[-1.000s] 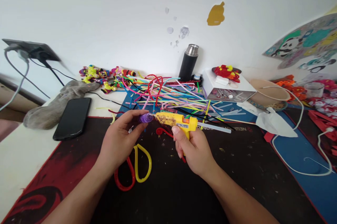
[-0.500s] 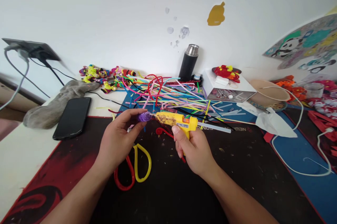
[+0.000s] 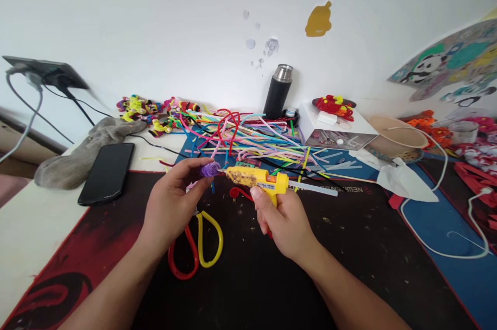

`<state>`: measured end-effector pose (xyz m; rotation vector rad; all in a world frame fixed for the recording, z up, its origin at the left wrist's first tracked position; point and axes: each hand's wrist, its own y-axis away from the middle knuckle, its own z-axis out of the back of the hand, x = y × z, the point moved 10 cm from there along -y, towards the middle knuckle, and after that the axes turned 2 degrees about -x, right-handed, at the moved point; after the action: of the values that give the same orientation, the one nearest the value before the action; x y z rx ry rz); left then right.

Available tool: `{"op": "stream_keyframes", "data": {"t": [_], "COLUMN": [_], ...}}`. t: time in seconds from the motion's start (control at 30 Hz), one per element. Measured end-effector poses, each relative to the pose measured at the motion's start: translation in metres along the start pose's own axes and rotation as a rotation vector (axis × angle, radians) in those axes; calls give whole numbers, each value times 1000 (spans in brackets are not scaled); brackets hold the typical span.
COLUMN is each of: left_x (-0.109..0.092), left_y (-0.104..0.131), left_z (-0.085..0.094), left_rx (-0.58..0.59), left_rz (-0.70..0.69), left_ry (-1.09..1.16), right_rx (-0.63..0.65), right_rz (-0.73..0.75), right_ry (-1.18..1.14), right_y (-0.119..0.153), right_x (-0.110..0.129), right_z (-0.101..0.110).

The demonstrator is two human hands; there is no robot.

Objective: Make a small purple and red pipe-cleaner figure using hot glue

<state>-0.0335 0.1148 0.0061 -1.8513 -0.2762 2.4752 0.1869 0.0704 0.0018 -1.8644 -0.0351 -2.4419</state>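
My left hand (image 3: 173, 198) pinches a small purple fuzzy coil (image 3: 210, 169) between thumb and fingers. In my right hand (image 3: 281, 216) is a yellow hot glue gun (image 3: 248, 177), its nozzle pointing left at the coil's right side; whether the tip touches is too small to tell. A translucent glue stick (image 3: 314, 189) sticks out of the gun's back end. Below my left hand, scissors with one red and one yellow handle (image 3: 221, 239) lie on the dark mat. A red curled piece (image 3: 236, 192) is just beneath the gun, partly hidden.
Colourful pipe cleaners (image 3: 248, 136) are heaped along the back, before a black thermos (image 3: 277, 93) and a white box (image 3: 337, 136). On the left lie a black phone (image 3: 106, 174) and small fuzzy figures (image 3: 137, 107). A white cable (image 3: 430, 255) loops at the right.
My left hand and the purple coil have shifted slightly left. The glue gun and my right hand have moved a little left too.
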Motion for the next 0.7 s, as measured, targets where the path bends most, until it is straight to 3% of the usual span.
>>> {"op": "stream_keyframes", "data": {"t": [0.7], "left_x": [1], "left_y": [2], "left_z": [-3], "left_rx": [38], "left_rz": [-7], "left_ry": [-41], "right_rx": [22], "right_rz": [45], "right_ry": [18], "right_y": [2], "right_x": [8], "right_z": [-4]}}
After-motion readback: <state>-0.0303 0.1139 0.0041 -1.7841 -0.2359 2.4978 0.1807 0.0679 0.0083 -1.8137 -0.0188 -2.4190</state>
